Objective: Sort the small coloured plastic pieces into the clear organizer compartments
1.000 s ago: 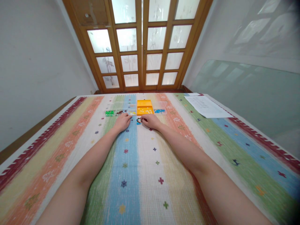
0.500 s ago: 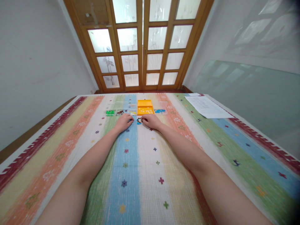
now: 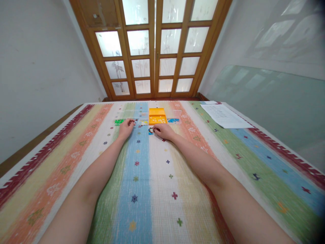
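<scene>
Both my arms reach far across a striped cloth (image 3: 152, 176). My left hand (image 3: 126, 127) hovers over the clear box of dark pieces, beside the green pieces (image 3: 118, 121); its fingers are curled, and what they hold is too small to make out. My right hand (image 3: 162, 130) rests closed at a small pile of mixed coloured pieces (image 3: 150, 130) in front of an orange tray (image 3: 156, 113) of white pieces. Yellow pieces (image 3: 144, 122) and blue pieces (image 3: 173, 120) lie in clear boxes on either side of the tray.
A printed paper sheet (image 3: 223, 115) lies at the far right of the cloth. A wooden glazed door (image 3: 154, 51) stands behind the table, with a glass panel (image 3: 266, 98) leaning at the right wall.
My left hand has moved left and away from the mixed pile, to the box of dark pieces. My right hand has stayed at the pile.
</scene>
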Available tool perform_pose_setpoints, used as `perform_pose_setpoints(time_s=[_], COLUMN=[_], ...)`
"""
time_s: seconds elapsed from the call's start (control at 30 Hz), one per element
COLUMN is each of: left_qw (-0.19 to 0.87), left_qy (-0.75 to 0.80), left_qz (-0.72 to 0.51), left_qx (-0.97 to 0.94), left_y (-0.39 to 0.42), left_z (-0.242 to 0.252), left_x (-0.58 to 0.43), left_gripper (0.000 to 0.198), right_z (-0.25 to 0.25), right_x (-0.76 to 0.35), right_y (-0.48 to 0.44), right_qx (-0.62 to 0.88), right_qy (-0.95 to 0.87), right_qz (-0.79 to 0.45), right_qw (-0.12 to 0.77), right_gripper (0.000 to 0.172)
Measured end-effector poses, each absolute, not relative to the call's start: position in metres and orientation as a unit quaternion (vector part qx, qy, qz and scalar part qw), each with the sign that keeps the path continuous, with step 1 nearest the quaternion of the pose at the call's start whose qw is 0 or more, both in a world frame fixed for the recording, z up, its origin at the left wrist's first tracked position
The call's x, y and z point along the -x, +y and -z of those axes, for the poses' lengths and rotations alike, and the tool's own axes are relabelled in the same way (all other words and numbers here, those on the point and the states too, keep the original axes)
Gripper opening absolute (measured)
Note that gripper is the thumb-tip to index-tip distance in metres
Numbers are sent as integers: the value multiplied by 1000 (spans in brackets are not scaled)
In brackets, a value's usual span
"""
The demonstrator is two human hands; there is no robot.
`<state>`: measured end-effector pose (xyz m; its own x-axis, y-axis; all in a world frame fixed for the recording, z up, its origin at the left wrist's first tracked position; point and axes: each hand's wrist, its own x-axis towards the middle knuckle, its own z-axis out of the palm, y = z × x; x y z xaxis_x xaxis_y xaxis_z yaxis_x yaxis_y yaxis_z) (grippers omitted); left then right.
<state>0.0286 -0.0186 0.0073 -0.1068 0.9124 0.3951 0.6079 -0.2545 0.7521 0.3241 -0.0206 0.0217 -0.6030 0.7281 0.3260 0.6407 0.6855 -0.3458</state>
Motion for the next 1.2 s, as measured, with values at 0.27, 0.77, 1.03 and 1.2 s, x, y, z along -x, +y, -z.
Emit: perform_pose_setpoints(time_s=[0.27, 0.77, 1.03, 1.2], left_qw=[237, 73, 41, 18], left_qy=[593, 535, 438, 409], left_qz=[-518, -353, -241, -208], left_qx=[-569, -764, -865, -888], left_y=[-4, -29, -44, -48], left_z=[3, -12, -20, -16], left_x=[-13, -41, -65, -72], left_gripper=[41, 30, 30, 39], right_z=[-24, -30, -26, -27], right_x=[-324, -321, -343, -372], right_y=[-23, -28, -7, 10], right_qx=[369, 337, 442, 570], right_qy=[-895, -917, -842, -735], right_qz=[-108, -119, -78, -67], right_qw=[227, 178, 299, 362], right_gripper=[20, 16, 15, 17])
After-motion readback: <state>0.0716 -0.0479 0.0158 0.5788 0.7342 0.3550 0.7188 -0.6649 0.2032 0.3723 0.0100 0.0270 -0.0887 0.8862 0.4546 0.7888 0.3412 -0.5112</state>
